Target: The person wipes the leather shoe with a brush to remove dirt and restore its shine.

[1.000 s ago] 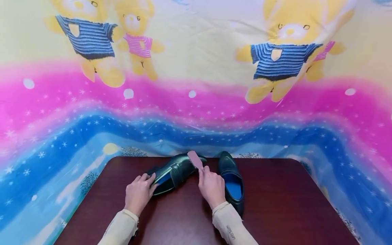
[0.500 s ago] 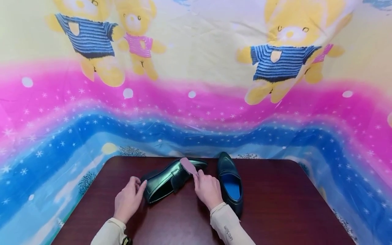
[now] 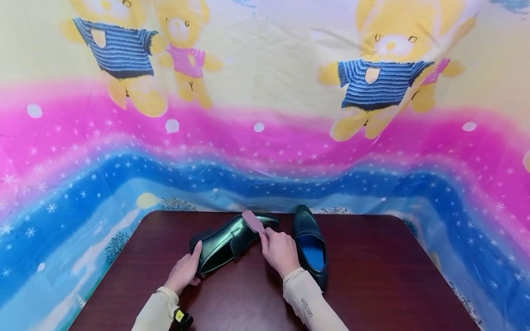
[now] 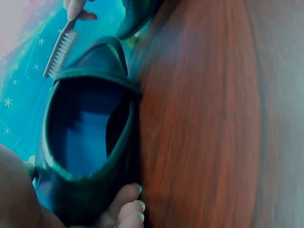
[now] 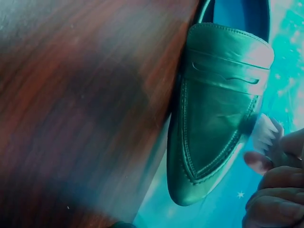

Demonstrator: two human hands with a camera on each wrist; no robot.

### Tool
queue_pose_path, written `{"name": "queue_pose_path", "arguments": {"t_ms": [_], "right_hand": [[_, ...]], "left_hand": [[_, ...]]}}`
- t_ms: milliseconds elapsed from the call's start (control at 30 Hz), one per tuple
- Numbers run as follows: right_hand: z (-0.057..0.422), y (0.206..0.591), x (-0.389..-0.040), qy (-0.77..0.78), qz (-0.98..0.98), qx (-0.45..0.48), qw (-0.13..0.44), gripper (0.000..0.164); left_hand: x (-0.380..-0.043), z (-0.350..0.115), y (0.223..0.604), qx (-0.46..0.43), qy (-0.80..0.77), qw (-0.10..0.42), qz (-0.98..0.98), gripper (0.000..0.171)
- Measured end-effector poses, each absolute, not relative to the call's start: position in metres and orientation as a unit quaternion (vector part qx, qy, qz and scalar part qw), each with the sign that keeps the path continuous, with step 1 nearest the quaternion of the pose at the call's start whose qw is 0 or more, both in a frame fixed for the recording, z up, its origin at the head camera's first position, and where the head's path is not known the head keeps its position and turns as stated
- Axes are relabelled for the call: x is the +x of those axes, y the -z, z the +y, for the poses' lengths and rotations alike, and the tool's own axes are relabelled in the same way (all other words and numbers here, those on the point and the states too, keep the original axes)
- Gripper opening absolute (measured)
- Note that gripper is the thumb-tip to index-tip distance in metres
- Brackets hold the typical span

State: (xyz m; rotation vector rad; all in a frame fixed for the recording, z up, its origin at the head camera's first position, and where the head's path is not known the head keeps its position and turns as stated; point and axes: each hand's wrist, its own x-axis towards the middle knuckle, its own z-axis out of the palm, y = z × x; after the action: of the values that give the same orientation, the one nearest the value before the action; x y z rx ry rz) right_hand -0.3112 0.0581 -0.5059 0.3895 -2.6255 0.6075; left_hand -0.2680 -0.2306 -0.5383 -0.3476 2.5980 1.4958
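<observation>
A shiny dark green loafer (image 3: 216,246) lies at an angle on the table, its toe pointing to the back right. My left hand (image 3: 185,272) grips its heel; in the left wrist view the thumb is on one side and curled fingertips (image 4: 132,209) on the other. My right hand (image 3: 282,250) holds a pink-backed brush (image 3: 252,221) by its handle. Pale bristles show in the left wrist view, right at the side of the loafer's upper (image 5: 216,104). The matching loafer (image 3: 308,225), with a blue insole, stands just right of my right hand.
The dark reddish-brown table (image 3: 385,266) has rounded back corners. Behind it and along both sides hangs a cloth (image 3: 265,151) printed with bears and snowflakes. Both toes come near the table's back edge.
My left hand has let go of the loafer's opening, drawn back left, then gripped the heel. The loafer has tilted and shifted slightly nearer. The brush has moved left along the upper.
</observation>
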Motion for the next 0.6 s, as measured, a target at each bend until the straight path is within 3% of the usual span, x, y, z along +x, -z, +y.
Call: {"name": "queue_pose_path", "arguments": {"t_ms": [267,467,600], "right_hand": [[0.060,0.503,-0.314,-0.231,-0.940,0.138,0.208,0.020],[0.060,0.503,-0.311,-0.219,-0.940,0.140,0.220,0.021],[0.060,0.501,-0.311,-0.209,-0.941,0.141,0.225,0.020]], "left_hand": [[-0.273,-0.224,0.543,-0.145,-0.687,0.057,0.710,0.099],[-0.277,-0.230,0.548,-0.145,-0.727,0.107,0.663,0.117],[-0.278,-0.229,0.547,-0.143,-0.737,0.119,0.650,0.110]]}}
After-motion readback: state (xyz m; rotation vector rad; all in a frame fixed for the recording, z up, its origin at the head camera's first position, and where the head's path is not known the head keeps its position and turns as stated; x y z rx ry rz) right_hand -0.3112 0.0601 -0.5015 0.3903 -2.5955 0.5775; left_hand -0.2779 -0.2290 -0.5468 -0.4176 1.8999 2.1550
